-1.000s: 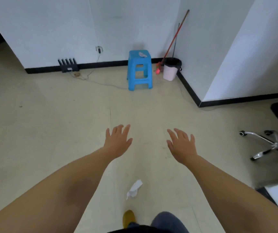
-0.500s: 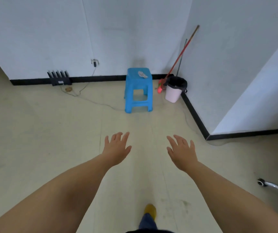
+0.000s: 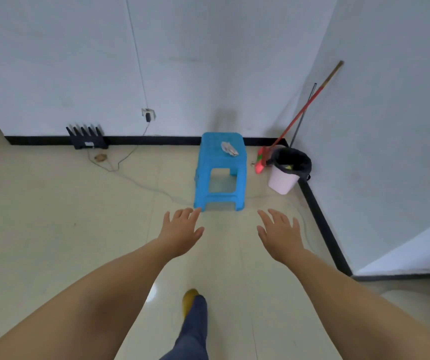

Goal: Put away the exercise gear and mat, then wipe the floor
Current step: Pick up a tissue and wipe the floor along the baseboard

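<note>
A blue plastic stool (image 3: pixel 219 175) stands by the far wall with a crumpled grey-white cloth (image 3: pixel 229 148) on its seat. My left hand (image 3: pixel 181 231) and my right hand (image 3: pixel 281 233) are stretched out in front of me with fingers spread, both holding nothing, just short of the stool. A red-handled mop or broom (image 3: pixel 299 114) leans in the corner to the right of the stool. No mat or exercise gear is in view.
A pink bin with a black liner (image 3: pixel 286 170) sits in the corner beside the mop. A black router (image 3: pixel 86 137) and a cable (image 3: pixel 130 152) lie along the wall on the left. A white wall (image 3: pixel 377 152) juts out on the right. My foot (image 3: pixel 190 300) is on the tiled floor.
I have walked toward the stool and corner, which now look nearer. The tissue on the floor and the office chair have dropped out of view. Both hands stay open.
</note>
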Available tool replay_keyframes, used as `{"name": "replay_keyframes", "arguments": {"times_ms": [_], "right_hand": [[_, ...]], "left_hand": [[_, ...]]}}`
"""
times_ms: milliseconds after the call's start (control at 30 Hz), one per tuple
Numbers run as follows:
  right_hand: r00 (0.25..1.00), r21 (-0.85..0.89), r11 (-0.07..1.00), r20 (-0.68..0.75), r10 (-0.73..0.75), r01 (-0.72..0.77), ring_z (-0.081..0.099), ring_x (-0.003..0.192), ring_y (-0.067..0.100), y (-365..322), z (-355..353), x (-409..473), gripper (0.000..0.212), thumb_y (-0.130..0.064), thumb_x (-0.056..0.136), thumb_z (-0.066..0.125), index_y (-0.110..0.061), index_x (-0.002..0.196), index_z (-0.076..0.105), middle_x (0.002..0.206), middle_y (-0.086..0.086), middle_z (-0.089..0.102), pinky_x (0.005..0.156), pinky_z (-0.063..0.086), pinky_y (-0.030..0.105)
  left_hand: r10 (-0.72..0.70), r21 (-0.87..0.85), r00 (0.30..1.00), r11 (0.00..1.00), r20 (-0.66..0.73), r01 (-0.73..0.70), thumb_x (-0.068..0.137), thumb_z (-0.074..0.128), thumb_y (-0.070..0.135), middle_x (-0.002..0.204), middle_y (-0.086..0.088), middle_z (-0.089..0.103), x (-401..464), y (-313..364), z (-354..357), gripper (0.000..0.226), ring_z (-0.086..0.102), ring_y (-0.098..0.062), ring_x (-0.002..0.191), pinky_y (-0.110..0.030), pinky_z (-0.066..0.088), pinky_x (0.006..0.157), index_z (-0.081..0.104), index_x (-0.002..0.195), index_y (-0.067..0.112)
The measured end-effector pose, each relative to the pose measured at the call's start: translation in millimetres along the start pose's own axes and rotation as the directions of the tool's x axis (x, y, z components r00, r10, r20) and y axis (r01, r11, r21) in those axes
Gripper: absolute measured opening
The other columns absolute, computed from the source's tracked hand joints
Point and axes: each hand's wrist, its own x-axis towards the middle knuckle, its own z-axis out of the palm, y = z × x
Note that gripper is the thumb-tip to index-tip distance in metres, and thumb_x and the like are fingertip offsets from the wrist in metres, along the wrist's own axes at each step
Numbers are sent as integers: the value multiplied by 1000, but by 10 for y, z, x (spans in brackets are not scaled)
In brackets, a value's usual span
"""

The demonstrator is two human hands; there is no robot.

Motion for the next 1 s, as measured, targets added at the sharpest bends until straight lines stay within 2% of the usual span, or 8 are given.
{"name": "replay_keyframes", "arguments": {"times_ms": [200, 433, 667, 800, 900, 1000], "right_hand": [[999, 83, 996, -18, 27, -25, 17, 143, 18, -67, -297, 1371, 48, -37, 102, 24, -28, 149, 18, 155, 1, 21, 116, 12, 49], [997, 91, 995, 69, 29, -35, 24, 140, 20, 147, -308, 2702, 49, -39, 101, 27, -28, 148, 20, 152, 2, 27, 114, 16, 48], [987, 88, 992, 126, -96, 85, 28, 139, 22, 476, -386, 4339, 52, -42, 99, 31, -29, 148, 22, 153, 2, 27, 111, 25, 47], [974, 73, 988, 174, -147, 137, 29, 138, 24, 640, -320, 5147, 53, -43, 99, 31, -25, 149, 22, 153, 4, 28, 110, 30, 45], [958, 99, 984, 234, -168, 148, 25, 140, 24, 689, -70, 5663, 54, -43, 100, 31, -24, 149, 21, 154, 5, 25, 110, 31, 41], [941, 118, 981, 285, -181, 153, 22, 141, 25, 678, 316, 6137, 55, -43, 100, 32, -24, 150, 18, 155, 6, 21, 109, 32, 41]], "left_hand": [[35, 39, 999, 999, 24, -36, 99, 31, 42, 151, 2, 30, 1439, -313, -462, 54, 25, -21, 139, -45, 18, 113, 19, 149, 23], [50, 30, 997, 998, 64, -52, 99, 31, 43, 152, -3, 29, 2741, -343, -564, 55, 28, -23, 139, -40, 22, 113, 19, 149, 23], [-105, -18, 991, 994, 88, 107, 98, 33, 44, 151, -2, 31, 3988, -390, -413, 56, 29, -22, 138, -38, 24, 111, 20, 149, 23], [-191, -130, 974, 970, 124, 207, 99, 35, 42, 151, -7, 30, 4594, -316, -275, 56, 31, -26, 137, -38, 26, 111, 21, 149, 22], [-194, -209, 967, 951, 166, 227, 99, 36, 40, 152, -9, 27, 5014, -279, 15, 57, 29, -27, 138, -37, 25, 112, 20, 150, 21], [-189, -212, 961, 950, 202, 231, 98, 37, 40, 153, -9, 26, 5474, -348, 398, 57, 26, -25, 140, -37, 25, 112, 20, 149, 21]]}}
